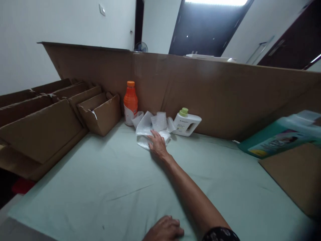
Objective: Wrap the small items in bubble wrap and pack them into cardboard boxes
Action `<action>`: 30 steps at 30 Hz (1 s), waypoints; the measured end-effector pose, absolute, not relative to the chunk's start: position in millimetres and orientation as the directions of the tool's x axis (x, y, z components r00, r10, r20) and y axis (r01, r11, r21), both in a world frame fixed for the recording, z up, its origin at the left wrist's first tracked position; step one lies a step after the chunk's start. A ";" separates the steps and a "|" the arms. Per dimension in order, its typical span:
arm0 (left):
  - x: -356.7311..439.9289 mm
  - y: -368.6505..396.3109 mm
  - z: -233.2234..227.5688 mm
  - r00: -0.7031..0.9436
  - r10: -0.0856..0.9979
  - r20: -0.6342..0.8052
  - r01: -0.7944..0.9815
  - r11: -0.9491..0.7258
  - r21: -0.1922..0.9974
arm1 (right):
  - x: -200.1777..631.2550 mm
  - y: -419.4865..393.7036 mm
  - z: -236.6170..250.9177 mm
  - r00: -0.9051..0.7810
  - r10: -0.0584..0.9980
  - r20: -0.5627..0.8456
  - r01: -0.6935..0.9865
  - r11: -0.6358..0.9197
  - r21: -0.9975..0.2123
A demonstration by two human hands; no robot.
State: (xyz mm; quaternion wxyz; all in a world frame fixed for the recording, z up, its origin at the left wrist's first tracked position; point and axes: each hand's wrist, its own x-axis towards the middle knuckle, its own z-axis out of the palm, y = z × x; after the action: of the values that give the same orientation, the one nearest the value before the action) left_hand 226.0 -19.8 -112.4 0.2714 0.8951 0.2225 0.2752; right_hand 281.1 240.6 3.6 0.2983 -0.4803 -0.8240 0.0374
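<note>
My right hand [158,144] reaches across the table with its fingers apart, touching the near right part of a crumpled heap of clear bubble wrap [144,126]. Its fingertips rest on the wrap without closing round it. At the bottom edge, my left hand [165,229] lies on the cloth with loosely bent fingers, and nothing shows in it. Left of the wrap stands an orange bottle [130,102] with an orange cap. To its right, a white jug [186,124] with a green cap and a handle hole stands slightly tilted.
A pale green cloth [100,180] covers the table. Divided cardboard boxes [47,127] line the left side, with a small open box [102,115] beside them. A cardboard wall [213,97] closes the back. On the right are a teal liquid container [278,135] and a cardboard flap [296,174].
</note>
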 end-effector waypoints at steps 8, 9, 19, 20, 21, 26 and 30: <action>63.1 55.3 -9.1 0.031 0.906 0.422 0.345 -0.406 0.847 | 279.3 182.0 -12.3 -0.401 0.697 0.594 0.669 0.666 -0.330; 37.6 71.3 9.4 -0.132 0.882 0.452 0.422 -0.362 0.831 | 283.5 172.9 -16.3 -0.414 0.678 0.607 0.649 0.688 -0.326; -84.3 239.2 125.6 -0.231 0.889 0.395 0.934 0.089 0.345 | 290.5 164.1 -43.9 -0.404 0.664 0.629 0.619 0.705 -0.346; -86.3 244.7 127.1 -0.229 0.911 0.343 0.941 0.117 0.316 | 290.8 164.2 -45.2 -0.384 0.669 0.637 0.632 0.693 -0.347; -87.7 246.1 127.3 -0.226 0.921 0.316 0.945 0.128 0.302 | 291.2 164.3 -46.7 -0.358 0.675 0.645 0.649 0.676 -0.348; -91.6 192.8 117.6 -0.062 0.904 0.424 0.958 -0.066 0.280 | 293.5 168.1 -54.2 -0.193 0.691 0.697 0.739 0.570 -0.360; -83.8 105.5 111.2 0.094 0.849 0.519 0.901 -0.295 0.319 | 293.5 172.2 -56.3 -0.143 0.686 0.714 0.746 0.549 -0.378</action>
State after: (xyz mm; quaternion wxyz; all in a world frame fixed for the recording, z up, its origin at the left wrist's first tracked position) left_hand -83.8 105.5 111.2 -0.0401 0.7386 0.5923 0.3194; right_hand 293.5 172.2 -56.3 0.4517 -0.4739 -0.7552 -0.0333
